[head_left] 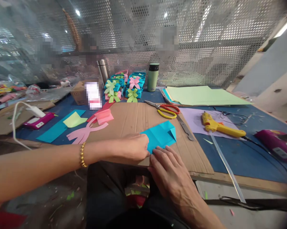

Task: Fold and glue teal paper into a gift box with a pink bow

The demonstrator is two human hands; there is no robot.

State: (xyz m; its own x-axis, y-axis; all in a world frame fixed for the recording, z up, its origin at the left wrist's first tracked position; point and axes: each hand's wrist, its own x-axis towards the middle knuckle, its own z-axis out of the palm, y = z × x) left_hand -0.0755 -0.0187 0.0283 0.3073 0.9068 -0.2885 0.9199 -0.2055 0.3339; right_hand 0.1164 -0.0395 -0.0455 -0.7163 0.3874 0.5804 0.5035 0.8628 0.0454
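Note:
A blue sheet of paper (157, 135) lies on the cardboard in front of me, creased and with its far right corner folded into a small triangle. My left hand (135, 147) is closed at the paper's left end, its knuckles curled and pressing down there. The left fingertips are partly hidden. Along the near edge of the sheet, my right hand (169, 168) rests with its fingers stretched out and slightly bent, the fingertips touching the paper. Its thumb is mostly hidden. Beyond the sheet are scissors (166, 109) with red and yellow handles and a metal blade (185, 127).
A yellow glue gun (220, 127) with a long glue stick lies on purple paper (191, 117) at right. Paper-flower boxes (134, 87), a green tumbler (153, 78) and a steel flask (102, 71) stand behind. Pink strips (86, 132) lie left; green sheets (205, 95) are stacked at back right.

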